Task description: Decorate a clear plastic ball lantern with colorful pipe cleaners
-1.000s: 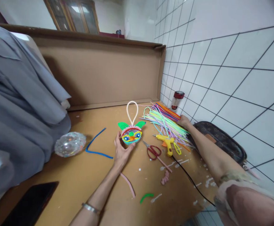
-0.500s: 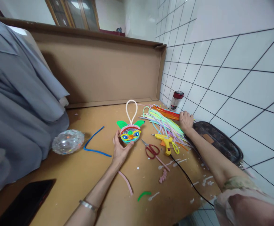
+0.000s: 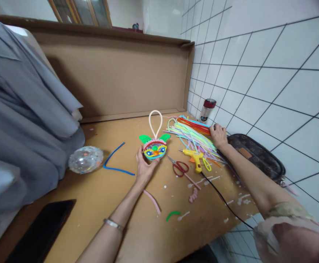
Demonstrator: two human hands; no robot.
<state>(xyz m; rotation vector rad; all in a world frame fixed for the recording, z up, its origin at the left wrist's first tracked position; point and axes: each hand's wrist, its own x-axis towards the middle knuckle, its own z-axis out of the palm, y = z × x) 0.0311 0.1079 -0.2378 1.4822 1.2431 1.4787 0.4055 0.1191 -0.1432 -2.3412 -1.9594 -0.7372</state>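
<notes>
My left hand (image 3: 145, 166) is closed around the lower left side of a small colourful face ornament (image 3: 155, 149) with green ears, blue eyes and a white loop (image 3: 155, 124) standing up from it. Over at the right, my right hand (image 3: 219, 136) has its fingers bent at the end of the orange and red pipe cleaners (image 3: 196, 126); its fingertips seem to grip their ends. Pale pipe cleaners (image 3: 192, 138) lie spread beside it. Red-handled scissors (image 3: 180, 168) and a yellow glue gun (image 3: 196, 159) rest between my hands.
A clear ball (image 3: 86, 159) and a bent blue pipe cleaner (image 3: 112, 168) lie left, with a black phone (image 3: 43, 232) nearer. A brown bag (image 3: 255, 155) and red-lidded bottle (image 3: 207, 110) stand by the tiled wall. Grey cloth (image 3: 25, 117) hangs left; cardboard (image 3: 115, 76) rises behind.
The view has shifted slightly, so the tabletop items appear a little higher and further right. My left hand still holds the ornament, and my right hand remains at the orange and red bundle.
</notes>
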